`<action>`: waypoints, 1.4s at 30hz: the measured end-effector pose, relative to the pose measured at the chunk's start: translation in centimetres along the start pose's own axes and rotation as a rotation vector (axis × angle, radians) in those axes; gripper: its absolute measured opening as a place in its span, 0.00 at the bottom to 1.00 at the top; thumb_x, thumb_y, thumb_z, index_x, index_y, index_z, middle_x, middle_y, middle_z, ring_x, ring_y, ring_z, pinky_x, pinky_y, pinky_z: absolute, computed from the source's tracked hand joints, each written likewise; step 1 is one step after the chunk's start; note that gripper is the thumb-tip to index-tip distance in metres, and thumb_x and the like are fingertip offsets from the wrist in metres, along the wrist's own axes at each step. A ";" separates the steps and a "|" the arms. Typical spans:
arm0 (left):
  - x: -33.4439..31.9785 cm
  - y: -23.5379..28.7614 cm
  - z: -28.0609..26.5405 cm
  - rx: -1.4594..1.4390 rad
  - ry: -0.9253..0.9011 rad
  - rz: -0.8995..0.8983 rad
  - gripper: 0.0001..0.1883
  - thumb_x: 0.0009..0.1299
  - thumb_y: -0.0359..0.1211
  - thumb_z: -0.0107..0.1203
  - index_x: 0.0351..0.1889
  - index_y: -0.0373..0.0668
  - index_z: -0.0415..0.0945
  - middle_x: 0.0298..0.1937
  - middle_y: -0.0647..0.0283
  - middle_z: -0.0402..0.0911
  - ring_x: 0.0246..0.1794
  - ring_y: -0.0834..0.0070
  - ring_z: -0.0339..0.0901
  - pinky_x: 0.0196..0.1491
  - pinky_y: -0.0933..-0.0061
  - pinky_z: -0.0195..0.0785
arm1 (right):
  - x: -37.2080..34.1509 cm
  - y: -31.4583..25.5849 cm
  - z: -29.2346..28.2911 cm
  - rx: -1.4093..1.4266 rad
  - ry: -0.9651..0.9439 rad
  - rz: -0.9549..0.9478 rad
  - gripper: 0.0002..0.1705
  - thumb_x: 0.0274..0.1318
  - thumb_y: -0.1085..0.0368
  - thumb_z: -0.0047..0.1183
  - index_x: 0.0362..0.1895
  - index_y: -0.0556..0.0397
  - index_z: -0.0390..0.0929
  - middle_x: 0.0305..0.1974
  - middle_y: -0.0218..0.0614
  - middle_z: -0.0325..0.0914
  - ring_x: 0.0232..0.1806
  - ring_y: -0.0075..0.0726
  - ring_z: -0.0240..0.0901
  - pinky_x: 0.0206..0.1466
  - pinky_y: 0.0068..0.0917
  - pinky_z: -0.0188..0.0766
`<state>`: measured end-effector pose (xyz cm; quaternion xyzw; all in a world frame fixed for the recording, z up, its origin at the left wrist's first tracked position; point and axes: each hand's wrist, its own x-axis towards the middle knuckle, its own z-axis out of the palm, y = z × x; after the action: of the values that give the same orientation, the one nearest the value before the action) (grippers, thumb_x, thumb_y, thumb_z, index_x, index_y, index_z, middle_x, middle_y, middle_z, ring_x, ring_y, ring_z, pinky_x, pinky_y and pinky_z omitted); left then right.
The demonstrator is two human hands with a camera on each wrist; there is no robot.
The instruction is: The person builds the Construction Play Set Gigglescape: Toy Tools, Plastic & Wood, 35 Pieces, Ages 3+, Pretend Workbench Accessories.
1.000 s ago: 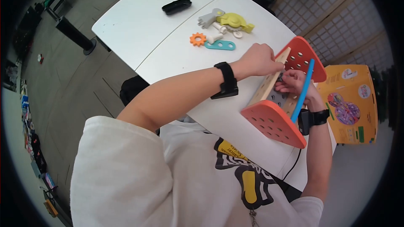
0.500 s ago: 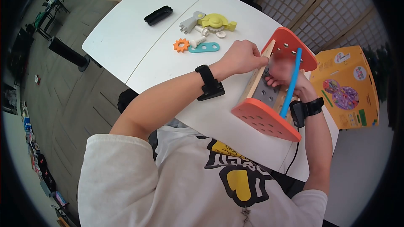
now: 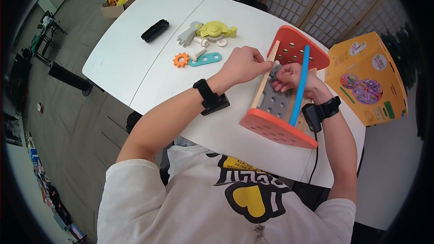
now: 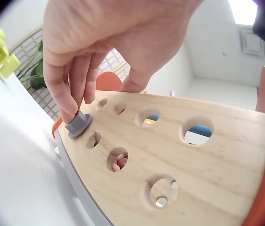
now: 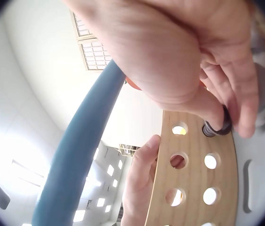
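My left hand [image 3: 244,66] rests at the top edge of a pale wooden board [image 3: 261,91], thumb on the edge. In the left wrist view, its fingers reach down the outer face and touch a grey bolt head [image 4: 79,125]. On the inner side, my right hand [image 3: 294,77] pinches a dark ring-shaped nut [image 5: 226,121] around the bolt's threaded end [image 5: 208,129]. The board stands between two orange end panels [image 3: 279,131], beside a grey perforated panel [image 3: 272,98]. A blue bar [image 3: 300,86] crosses above my right wrist.
Left of the frame lie an orange gear [image 3: 181,60], a teal strip [image 3: 207,58], pale bolts [image 3: 198,54], a grey claw piece [image 3: 187,35], a yellow piece [image 3: 214,29] and a black case [image 3: 155,30]. A yellow box [image 3: 366,79] stands to the right.
The head view has turned, so the table and parts sit further left. Both hands stay at the wooden board; the right fingers have shifted slightly, and the grey hardware beside them shows more clearly.
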<state>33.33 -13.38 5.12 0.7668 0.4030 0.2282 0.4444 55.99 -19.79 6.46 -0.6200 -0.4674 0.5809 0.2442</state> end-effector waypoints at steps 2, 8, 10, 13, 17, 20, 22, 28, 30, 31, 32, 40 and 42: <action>0.1 -0.2 0.1 -0.015 -0.003 -0.002 0.25 0.66 0.50 0.65 0.40 0.32 0.87 0.36 0.51 0.90 0.38 0.66 0.88 0.45 0.70 0.79 | 0.3 0.3 -0.2 0.014 -0.016 0.025 0.10 0.68 0.67 0.57 0.43 0.64 0.76 0.41 0.49 0.85 0.39 0.35 0.87 0.41 0.22 0.84; 0.0 -0.4 0.2 -0.014 0.007 0.001 0.25 0.67 0.50 0.65 0.40 0.32 0.87 0.36 0.51 0.90 0.38 0.66 0.88 0.45 0.70 0.79 | -0.3 0.1 0.3 0.048 0.017 -0.032 0.13 0.69 0.66 0.56 0.46 0.67 0.77 0.42 0.51 0.85 0.39 0.36 0.87 0.40 0.22 0.86; 0.0 -0.5 0.3 -0.010 0.010 0.003 0.25 0.67 0.50 0.65 0.40 0.32 0.87 0.36 0.51 0.90 0.38 0.67 0.88 0.45 0.70 0.79 | 0.0 0.5 0.0 0.034 -0.004 -0.045 0.15 0.69 0.66 0.57 0.49 0.68 0.75 0.42 0.52 0.84 0.39 0.36 0.88 0.40 0.22 0.86; 0.2 -0.6 0.4 -0.010 0.015 0.008 0.25 0.67 0.50 0.65 0.40 0.32 0.87 0.36 0.52 0.90 0.38 0.67 0.88 0.45 0.70 0.79 | 0.5 0.6 -0.4 0.016 -0.046 -0.006 0.18 0.70 0.65 0.57 0.53 0.69 0.73 0.42 0.53 0.84 0.39 0.37 0.88 0.40 0.22 0.86; 0.0 -0.3 0.4 0.007 0.016 -0.004 0.25 0.67 0.50 0.65 0.40 0.33 0.86 0.36 0.52 0.90 0.38 0.66 0.88 0.46 0.70 0.79 | 1.3 1.2 -0.9 0.071 -0.064 0.062 0.22 0.70 0.64 0.57 0.58 0.68 0.69 0.43 0.53 0.84 0.39 0.37 0.88 0.40 0.23 0.87; 0.0 -0.3 0.4 -0.012 0.013 -0.011 0.25 0.67 0.50 0.65 0.40 0.32 0.86 0.37 0.51 0.90 0.39 0.66 0.88 0.46 0.70 0.79 | 0.0 0.1 -0.1 0.103 -0.030 0.008 0.20 0.71 0.64 0.57 0.56 0.67 0.70 0.43 0.53 0.84 0.39 0.36 0.88 0.41 0.24 0.87; -0.1 -0.3 0.4 -0.009 0.016 -0.012 0.25 0.67 0.50 0.65 0.41 0.32 0.86 0.37 0.51 0.90 0.39 0.67 0.88 0.46 0.70 0.79 | -0.4 -0.1 0.3 0.111 0.006 0.012 0.19 0.71 0.64 0.57 0.56 0.66 0.70 0.43 0.53 0.84 0.40 0.36 0.88 0.42 0.24 0.87; -0.1 -0.3 0.5 -0.034 0.012 -0.005 0.24 0.68 0.48 0.64 0.42 0.32 0.86 0.38 0.52 0.90 0.40 0.67 0.88 0.47 0.70 0.78 | 0.0 0.3 -0.2 0.043 -0.035 -0.003 0.15 0.72 0.64 0.55 0.51 0.66 0.74 0.43 0.54 0.84 0.40 0.37 0.88 0.43 0.24 0.87; -0.1 -0.3 0.5 -0.037 0.008 -0.010 0.23 0.68 0.48 0.64 0.42 0.32 0.86 0.38 0.52 0.90 0.41 0.68 0.88 0.47 0.70 0.78 | 0.2 0.1 -0.2 0.032 -0.039 0.034 0.14 0.73 0.64 0.55 0.49 0.67 0.75 0.43 0.53 0.84 0.41 0.36 0.88 0.43 0.23 0.87; -0.1 -0.2 0.4 -0.030 0.005 -0.016 0.23 0.68 0.48 0.64 0.42 0.32 0.86 0.38 0.52 0.90 0.41 0.68 0.88 0.47 0.70 0.78 | 0.2 0.0 -0.2 0.044 -0.032 0.053 0.14 0.73 0.64 0.54 0.48 0.67 0.76 0.43 0.53 0.84 0.41 0.36 0.87 0.43 0.24 0.87; -0.1 -0.1 0.4 -0.023 0.002 -0.021 0.23 0.69 0.47 0.64 0.42 0.32 0.86 0.38 0.52 0.90 0.41 0.68 0.88 0.47 0.70 0.78 | 0.2 0.0 -0.2 0.056 -0.026 0.072 0.14 0.73 0.64 0.54 0.48 0.67 0.77 0.43 0.53 0.84 0.41 0.36 0.87 0.43 0.24 0.87; 0.0 -0.5 0.7 -0.033 0.010 -0.023 0.23 0.69 0.47 0.63 0.43 0.32 0.86 0.39 0.52 0.90 0.42 0.69 0.87 0.49 0.71 0.78 | -0.4 0.2 0.0 0.053 -0.002 0.007 0.14 0.71 0.63 0.58 0.47 0.59 0.70 0.43 0.52 0.85 0.40 0.33 0.87 0.40 0.23 0.83; -0.1 -0.3 0.7 -0.031 0.006 -0.031 0.23 0.69 0.47 0.63 0.44 0.32 0.86 0.39 0.52 0.90 0.43 0.69 0.87 0.49 0.71 0.78 | 0.1 0.8 -0.3 0.039 -0.034 -0.008 0.13 0.71 0.63 0.58 0.47 0.58 0.69 0.43 0.51 0.86 0.40 0.33 0.87 0.40 0.22 0.83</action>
<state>33.65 -13.71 4.53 0.7529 0.4123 0.2300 0.4586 56.54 -19.98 5.81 -0.6031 -0.4629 0.5994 0.2504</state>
